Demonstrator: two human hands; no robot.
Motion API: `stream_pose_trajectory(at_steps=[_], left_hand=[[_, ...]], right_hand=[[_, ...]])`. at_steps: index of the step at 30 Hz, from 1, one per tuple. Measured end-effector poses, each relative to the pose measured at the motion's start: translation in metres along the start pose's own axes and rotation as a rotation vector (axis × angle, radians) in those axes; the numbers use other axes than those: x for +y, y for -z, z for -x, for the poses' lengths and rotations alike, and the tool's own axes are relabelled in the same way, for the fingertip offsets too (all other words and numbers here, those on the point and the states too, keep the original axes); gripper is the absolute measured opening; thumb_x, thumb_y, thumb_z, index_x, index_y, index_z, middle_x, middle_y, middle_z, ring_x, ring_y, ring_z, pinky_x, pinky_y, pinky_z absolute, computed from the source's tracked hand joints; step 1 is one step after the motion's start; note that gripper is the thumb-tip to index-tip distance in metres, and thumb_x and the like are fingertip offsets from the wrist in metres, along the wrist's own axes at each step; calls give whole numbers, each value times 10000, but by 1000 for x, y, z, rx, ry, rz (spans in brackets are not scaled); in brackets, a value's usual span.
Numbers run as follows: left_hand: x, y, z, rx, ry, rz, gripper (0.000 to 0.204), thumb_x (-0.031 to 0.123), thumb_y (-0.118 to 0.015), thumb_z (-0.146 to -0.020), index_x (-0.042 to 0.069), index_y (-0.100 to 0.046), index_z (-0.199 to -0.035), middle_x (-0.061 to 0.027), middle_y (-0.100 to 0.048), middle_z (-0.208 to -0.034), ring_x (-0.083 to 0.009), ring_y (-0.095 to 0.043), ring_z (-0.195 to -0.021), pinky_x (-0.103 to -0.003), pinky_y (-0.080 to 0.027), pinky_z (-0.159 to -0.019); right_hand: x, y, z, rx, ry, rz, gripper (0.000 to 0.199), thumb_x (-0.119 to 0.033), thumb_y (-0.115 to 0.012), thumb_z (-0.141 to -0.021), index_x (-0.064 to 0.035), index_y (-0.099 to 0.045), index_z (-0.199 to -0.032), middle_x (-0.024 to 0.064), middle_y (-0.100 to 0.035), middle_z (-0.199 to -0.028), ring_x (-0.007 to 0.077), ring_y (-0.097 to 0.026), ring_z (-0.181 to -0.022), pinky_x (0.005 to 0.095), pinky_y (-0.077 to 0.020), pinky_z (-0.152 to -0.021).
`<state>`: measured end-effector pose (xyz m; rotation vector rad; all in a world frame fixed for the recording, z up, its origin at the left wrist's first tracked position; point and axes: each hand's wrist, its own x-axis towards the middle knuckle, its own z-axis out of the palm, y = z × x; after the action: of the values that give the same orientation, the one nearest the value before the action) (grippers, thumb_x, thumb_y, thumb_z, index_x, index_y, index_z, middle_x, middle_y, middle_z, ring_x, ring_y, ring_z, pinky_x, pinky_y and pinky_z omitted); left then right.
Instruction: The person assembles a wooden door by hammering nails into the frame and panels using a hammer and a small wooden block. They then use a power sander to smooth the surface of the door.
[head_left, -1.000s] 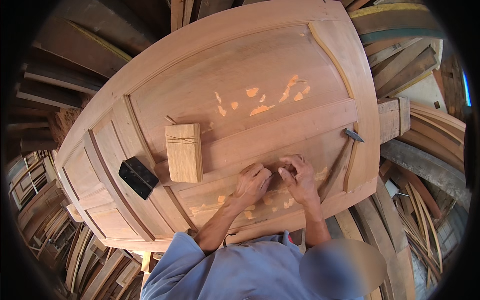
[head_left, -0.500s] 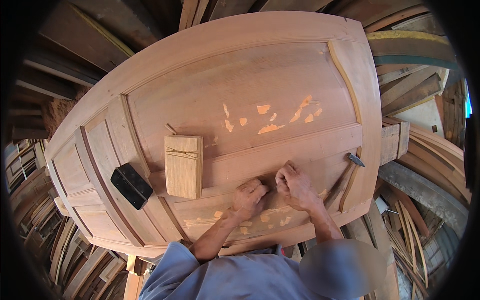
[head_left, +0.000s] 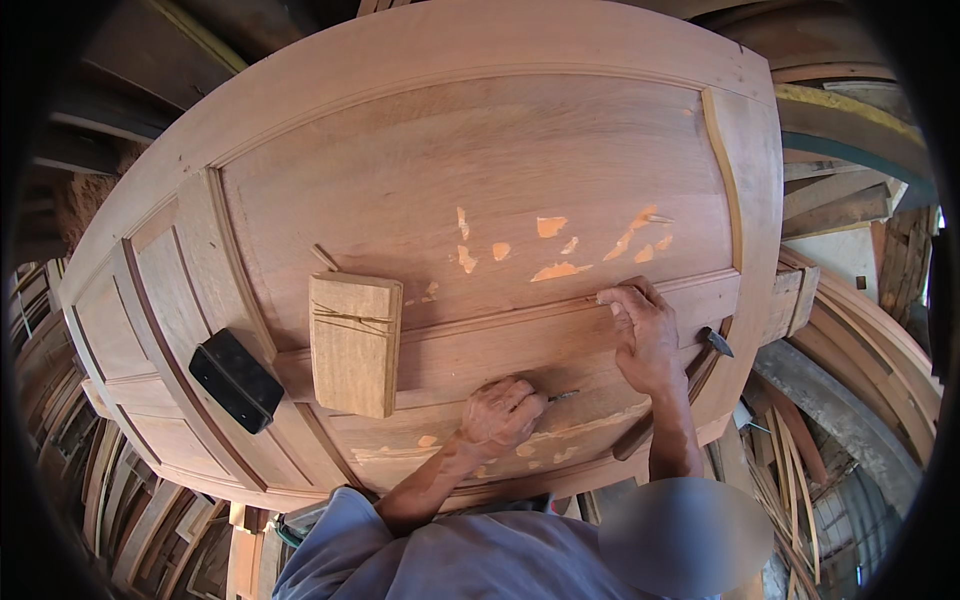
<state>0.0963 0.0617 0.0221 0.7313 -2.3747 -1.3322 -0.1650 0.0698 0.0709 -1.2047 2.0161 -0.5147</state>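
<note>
A large carved wooden door point(head_left: 480, 150) lies flat before me, with pale orange filler patches point(head_left: 551, 227) on its panels. My left hand point(head_left: 503, 412) is closed low over the near panel. From its fingers sticks a slim, dark-tipped piece point(head_left: 565, 395), whose kind I cannot make out. My right hand point(head_left: 645, 335) hangs over the rail between the two long panels, fingers bent and drawn together toward the left. Whatever may be between those fingertips is too small to see. A thin light stick point(head_left: 660, 218) rests on the far panel, beyond my right hand.
Left of my hands lies a wooden block point(head_left: 352, 350) bound with cord, a thin rod point(head_left: 325, 257) at its far end. Further left is a black plastic box point(head_left: 237, 380). A hammer point(head_left: 717, 342) lies near the door's right end. Stacked planks point(head_left: 840, 300) surround the door.
My right hand has moved away from my left, up and to the right, to the rail. The slim piece now shows at my left fingers. The whole view has shifted slightly.
</note>
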Motion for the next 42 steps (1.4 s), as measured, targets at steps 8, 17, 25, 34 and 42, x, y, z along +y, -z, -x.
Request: stream_pose_trajectory(at_steps=[8, 17, 25, 34, 42], left_hand=[[-2, 1, -1, 9, -8, 26, 233, 68, -834, -744, 98, -677, -913, -38, -598, -790, -240, -630, -679, -382, -525, -576], [-1, 3, 0, 2, -7, 36, 261, 61, -807, -710, 98, -648, -913, -48, -589, -816, -239, -634, -727, -378, -541, -598], [-6, 3, 1, 23, -43, 71, 241, 72, -855, -748, 91, -659, -887, -55, -601, -780, -252, -640, -671, -385, -534, -579], [-4, 3, -2, 27, -13, 90, 230, 69, -851, -748, 84, -658, -873, -57, -605, -761, -254, -644, -666, -378, -538, -584], [-2, 5, -5, 43, -21, 61, 229, 83, -855, -756, 82, -658, -872, -61, -609, -756, -257, -637, -653, -385, -523, -573]], right_hand=[[-4, -4, 2, -30, 7, 12, 357, 64, -584, -824, -16, -675, -1160, 154, -642, -1027, 372, -626, -956, 468, -506, -851], [-18, -5, 0, -22, 269, 482, 390, -110, -692, -742, -30, -712, -1124, 79, -612, -1090, 296, -562, -1085, 453, -485, -917], [-6, 10, -19, -130, 444, 483, 229, -114, -691, -739, -32, -685, -952, 63, -600, -1017, 271, -542, -1082, 448, -475, -931], [-1, 22, -17, -128, 268, 345, 381, -30, -693, -721, -57, -746, -1097, 100, -617, -1062, 312, -584, -1048, 458, -480, -928], [5, 18, -15, -94, 233, 443, 381, -21, -683, -720, -59, -744, -1094, 110, -590, -1086, 340, -580, -1030, 471, -476, -895]])
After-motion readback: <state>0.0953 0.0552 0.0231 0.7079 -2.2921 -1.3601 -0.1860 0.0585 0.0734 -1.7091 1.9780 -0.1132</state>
